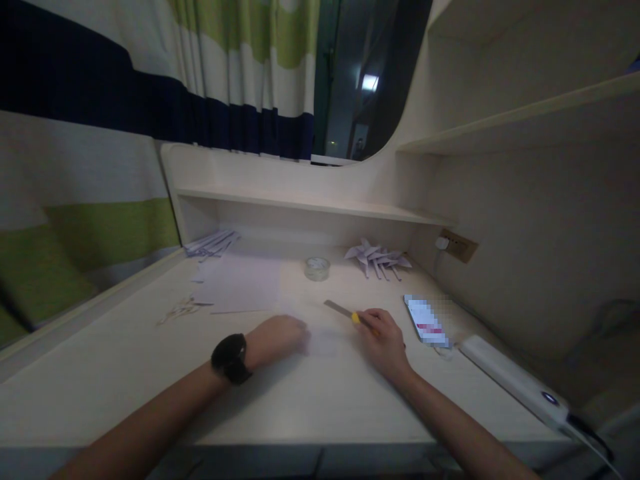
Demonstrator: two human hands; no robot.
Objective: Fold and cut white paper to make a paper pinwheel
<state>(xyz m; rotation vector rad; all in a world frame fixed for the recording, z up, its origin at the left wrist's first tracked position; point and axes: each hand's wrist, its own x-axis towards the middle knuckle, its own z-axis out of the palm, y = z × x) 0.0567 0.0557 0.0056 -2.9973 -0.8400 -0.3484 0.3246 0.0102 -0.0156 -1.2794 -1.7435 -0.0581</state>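
Note:
My right hand (384,341) is closed around a utility knife (341,309) with a yellow part near its blade. The blade is out and points to the left, above the desk. My left hand (277,339), with a black watch (231,359) on the wrist, is over the desk to the left of the knife. Its fingers are smeared by motion, so I cannot tell whether they hold anything. A faint pale sheet (325,343) seems to lie between my hands. Beyond the knife stands a roll of clear tape (317,269).
White paper sheets (240,283) lie at the back left, with folded paper strips (213,245) behind and thin pale strings (177,310) in front. Several paper pinwheels (375,257) are at the back right. A phone (425,320) and a white power strip (513,380) lie along the right.

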